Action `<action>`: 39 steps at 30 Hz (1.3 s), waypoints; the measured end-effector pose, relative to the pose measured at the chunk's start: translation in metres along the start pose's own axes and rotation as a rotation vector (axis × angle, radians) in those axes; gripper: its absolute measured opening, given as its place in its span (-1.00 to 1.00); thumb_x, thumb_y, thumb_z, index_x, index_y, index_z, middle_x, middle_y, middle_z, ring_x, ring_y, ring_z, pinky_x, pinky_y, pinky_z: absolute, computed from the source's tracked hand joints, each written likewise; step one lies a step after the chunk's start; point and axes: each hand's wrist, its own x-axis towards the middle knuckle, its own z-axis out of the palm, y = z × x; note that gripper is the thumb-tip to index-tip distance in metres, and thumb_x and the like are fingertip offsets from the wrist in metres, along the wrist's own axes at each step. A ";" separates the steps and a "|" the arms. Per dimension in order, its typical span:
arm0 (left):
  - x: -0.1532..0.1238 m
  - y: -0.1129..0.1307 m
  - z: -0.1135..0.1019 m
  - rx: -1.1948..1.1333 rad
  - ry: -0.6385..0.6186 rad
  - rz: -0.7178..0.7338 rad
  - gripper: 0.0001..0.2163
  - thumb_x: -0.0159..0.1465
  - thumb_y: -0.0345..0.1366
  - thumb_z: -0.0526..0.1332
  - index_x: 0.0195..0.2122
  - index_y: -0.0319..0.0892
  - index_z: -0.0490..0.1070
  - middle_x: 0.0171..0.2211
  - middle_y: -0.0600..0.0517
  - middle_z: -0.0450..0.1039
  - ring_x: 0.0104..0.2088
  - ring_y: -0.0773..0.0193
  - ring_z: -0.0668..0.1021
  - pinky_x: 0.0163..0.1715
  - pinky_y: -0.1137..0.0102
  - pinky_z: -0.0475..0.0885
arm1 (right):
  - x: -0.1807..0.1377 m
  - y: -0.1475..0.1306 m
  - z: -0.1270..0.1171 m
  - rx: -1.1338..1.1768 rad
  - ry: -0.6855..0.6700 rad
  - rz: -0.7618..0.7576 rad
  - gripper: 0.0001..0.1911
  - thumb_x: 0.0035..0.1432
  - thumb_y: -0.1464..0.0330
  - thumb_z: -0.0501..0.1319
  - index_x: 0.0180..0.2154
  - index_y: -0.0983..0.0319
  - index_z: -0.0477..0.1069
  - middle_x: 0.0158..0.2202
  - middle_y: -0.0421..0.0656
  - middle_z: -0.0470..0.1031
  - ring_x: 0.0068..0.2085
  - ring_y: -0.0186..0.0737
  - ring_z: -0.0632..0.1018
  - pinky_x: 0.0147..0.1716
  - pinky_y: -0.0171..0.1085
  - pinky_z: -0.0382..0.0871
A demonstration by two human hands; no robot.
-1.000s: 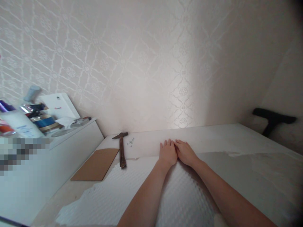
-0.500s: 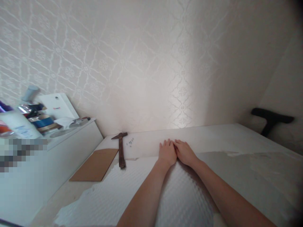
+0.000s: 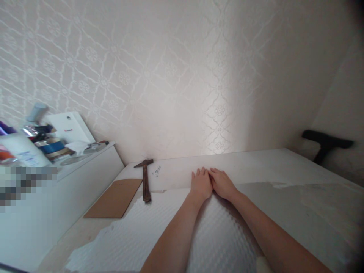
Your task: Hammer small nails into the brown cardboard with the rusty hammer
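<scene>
My left hand [image 3: 201, 184] and my right hand [image 3: 222, 183] lie side by side, palms down, fingers stretched flat. They press on the far edge of a white textured sheet [image 3: 136, 231] spread over a pale board [image 3: 256, 167] that runs along the wall. Neither hand holds anything. A rusty hammer [image 3: 146, 180] lies to the left of my hands, with a few small nails [image 3: 156, 171] beside its head.
A brown cardboard piece [image 3: 115, 198] lies left of the hammer. A white cabinet [image 3: 71, 189] on the left carries bottles, tins and a white box [image 3: 69, 127]. A black vacuum nozzle [image 3: 325, 143] sits at the far right. Patterned wallpaper [image 3: 170, 76] covers the wall ahead.
</scene>
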 end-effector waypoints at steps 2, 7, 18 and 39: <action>0.000 0.000 -0.001 0.003 -0.002 -0.001 -0.54 0.36 -0.36 -0.17 0.27 -0.28 0.10 0.32 -0.13 0.03 0.30 0.05 0.12 0.26 0.07 0.03 | 0.000 0.000 0.000 0.000 0.005 -0.002 -0.52 0.27 0.45 -0.09 0.18 0.34 0.26 0.23 0.11 0.25 0.24 -0.04 0.25 0.20 0.00 0.03; -0.001 0.001 -0.002 0.000 -0.008 0.003 -0.53 0.35 -0.36 -0.16 0.27 -0.32 0.09 0.32 -0.16 0.01 0.30 0.03 0.11 0.25 0.05 0.05 | 0.001 0.002 0.002 0.002 -0.003 -0.003 -0.52 0.27 0.45 -0.07 0.18 0.33 0.26 0.23 0.09 0.25 0.25 -0.04 0.24 0.21 -0.02 0.02; -0.001 0.001 -0.001 -0.001 -0.004 0.001 -0.53 0.35 -0.36 -0.17 0.28 -0.33 0.07 0.32 -0.14 0.01 0.30 0.03 0.11 0.26 0.06 0.04 | 0.000 0.001 0.002 0.004 0.015 -0.004 -0.53 0.26 0.47 -0.07 0.17 0.33 0.28 0.22 0.11 0.26 0.24 -0.05 0.25 0.20 -0.01 0.05; -0.001 0.000 0.001 0.008 0.009 0.005 -0.53 0.35 -0.36 -0.17 0.28 -0.28 0.09 0.32 -0.14 0.02 0.30 0.04 0.12 0.24 0.05 0.06 | 0.001 0.002 0.002 -0.005 0.004 -0.018 -0.53 0.26 0.47 -0.08 0.17 0.36 0.28 0.21 0.11 0.28 0.24 -0.06 0.26 0.19 -0.06 0.05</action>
